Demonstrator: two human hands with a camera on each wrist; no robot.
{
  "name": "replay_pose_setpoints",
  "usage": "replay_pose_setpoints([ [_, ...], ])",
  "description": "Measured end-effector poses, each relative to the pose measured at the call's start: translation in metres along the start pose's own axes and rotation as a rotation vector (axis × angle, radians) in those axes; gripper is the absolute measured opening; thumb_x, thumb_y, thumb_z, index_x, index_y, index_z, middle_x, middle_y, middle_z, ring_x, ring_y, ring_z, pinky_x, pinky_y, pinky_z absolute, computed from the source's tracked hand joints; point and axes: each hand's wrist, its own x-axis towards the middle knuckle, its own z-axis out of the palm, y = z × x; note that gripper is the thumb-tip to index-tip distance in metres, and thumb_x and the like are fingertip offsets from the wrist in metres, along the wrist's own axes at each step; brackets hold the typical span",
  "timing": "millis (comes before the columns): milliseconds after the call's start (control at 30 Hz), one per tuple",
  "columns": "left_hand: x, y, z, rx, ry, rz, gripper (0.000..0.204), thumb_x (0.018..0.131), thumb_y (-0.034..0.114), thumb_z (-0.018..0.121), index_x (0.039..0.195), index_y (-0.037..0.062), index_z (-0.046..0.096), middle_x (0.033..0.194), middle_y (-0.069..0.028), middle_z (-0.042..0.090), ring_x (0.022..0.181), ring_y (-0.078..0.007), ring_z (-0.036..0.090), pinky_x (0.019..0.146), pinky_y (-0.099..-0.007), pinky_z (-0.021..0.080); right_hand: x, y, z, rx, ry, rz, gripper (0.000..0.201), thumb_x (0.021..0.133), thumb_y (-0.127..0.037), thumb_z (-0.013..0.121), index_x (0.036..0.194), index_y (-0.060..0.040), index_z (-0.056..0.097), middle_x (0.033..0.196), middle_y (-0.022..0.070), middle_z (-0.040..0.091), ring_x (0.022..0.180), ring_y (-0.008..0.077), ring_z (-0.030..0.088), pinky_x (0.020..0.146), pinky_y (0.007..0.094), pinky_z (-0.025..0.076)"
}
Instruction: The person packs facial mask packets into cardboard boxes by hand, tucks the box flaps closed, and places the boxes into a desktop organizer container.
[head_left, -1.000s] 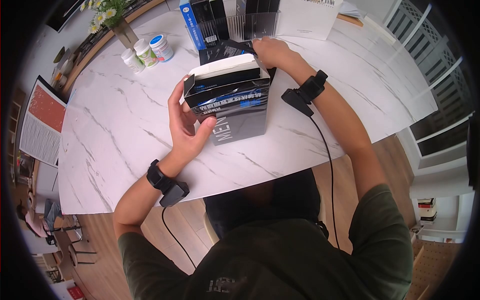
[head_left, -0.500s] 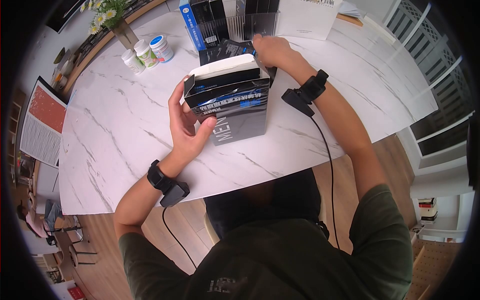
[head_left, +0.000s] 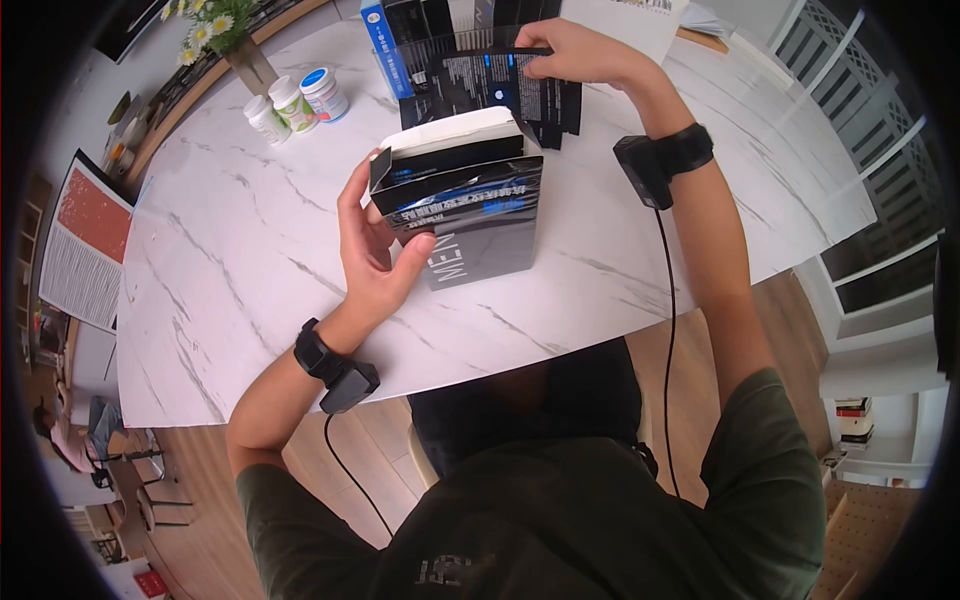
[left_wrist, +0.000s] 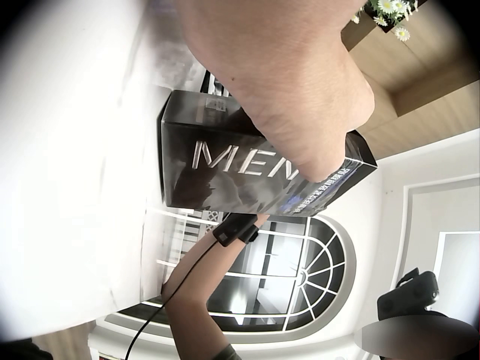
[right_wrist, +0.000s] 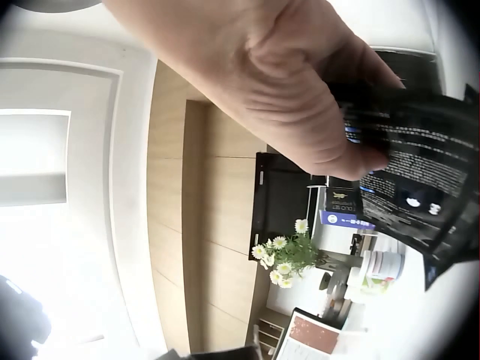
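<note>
My left hand grips the left side of an upright black and grey carton printed "MEN", its thumb across the printed front. The carton's top flaps stand open, and a black edge shows inside. In the left wrist view, the carton lies under the thumb side of that hand. Beyond the carton, my right hand pinches several black printed sachets by their upper right corner. They hang fanned, overlapping the clear organizer behind. The right wrist view shows the thumb pressed over the sachets.
Behind the sachets, a clear organizer holds black boxes and a blue box. A white calendar stands to its right. Supplement bottles and a vase of daisies are at the back left. The marbled table has a curved front edge.
My right hand has moved up and to the right, raising the black sachets from behind the carton so their printed faces show. The left hand and carton have barely moved.
</note>
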Motion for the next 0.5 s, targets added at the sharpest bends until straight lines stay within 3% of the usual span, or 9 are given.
replay_pose_setpoints([
  [67, 0.000, 0.000, 0.001, -0.014, 0.004, -0.013, 0.081, 0.081, 0.012, 0.067, 0.140, 0.0035, 0.013, 0.142, -0.0169, 0.027, 0.120, -0.0241, 0.046, 0.087, -0.0330, 0.048, -0.005, -0.006, -0.011, -0.005, 0.001, -0.042, 0.018, 0.079, -0.013, 0.065, 0.090, -0.0021, 0.057, 0.081, 0.0047, 0.060, 0.078, 0.0133, 0.054, 0.074, 0.0265, 0.043],
  [167, 0.001, -0.001, 0.000, 0.001, 0.002, -0.004, 0.081, 0.080, 0.012, 0.067, 0.140, 0.0040, 0.013, 0.142, -0.0168, 0.027, 0.119, -0.0244, 0.046, 0.085, -0.0323, 0.049, -0.011, -0.025, -0.031, -0.161, 0.077, -0.177, 0.021, 0.076, -0.009, 0.066, 0.093, 0.0016, 0.061, 0.078, 0.0110, 0.064, 0.073, 0.0155, 0.059, 0.067, 0.0275, 0.047],
  [233, 0.001, -0.001, 0.000, 0.002, 0.006, -0.002, 0.081, 0.080, 0.012, 0.067, 0.140, 0.0040, 0.014, 0.142, -0.0168, 0.027, 0.119, -0.0242, 0.047, 0.085, -0.0322, 0.049, -0.016, -0.037, -0.037, -0.028, 0.147, -0.083, 0.020, 0.072, -0.007, 0.066, 0.091, 0.0001, 0.062, 0.082, 0.0121, 0.065, 0.073, 0.0189, 0.060, 0.068, 0.0301, 0.047],
  [400, 0.001, -0.001, 0.000, -0.006, 0.004, -0.012, 0.081, 0.080, 0.012, 0.067, 0.140, 0.0041, 0.013, 0.143, -0.0166, 0.027, 0.118, -0.0236, 0.048, 0.084, -0.0316, 0.050, -0.020, -0.047, -0.037, 0.106, 0.171, -0.150, 0.022, 0.072, -0.009, 0.068, 0.089, 0.0009, 0.061, 0.079, 0.0125, 0.064, 0.073, 0.0193, 0.060, 0.068, 0.0305, 0.047],
  [500, 0.001, -0.001, 0.001, -0.013, 0.006, -0.010, 0.081, 0.080, 0.011, 0.067, 0.140, 0.0041, 0.013, 0.143, -0.0164, 0.027, 0.118, -0.0234, 0.048, 0.083, -0.0313, 0.050, -0.013, -0.027, -0.018, -0.035, -0.047, -0.234, 0.013, 0.079, -0.009, 0.064, 0.086, -0.0031, 0.056, 0.078, 0.0032, 0.059, 0.077, 0.0119, 0.053, 0.072, 0.0262, 0.043],
])
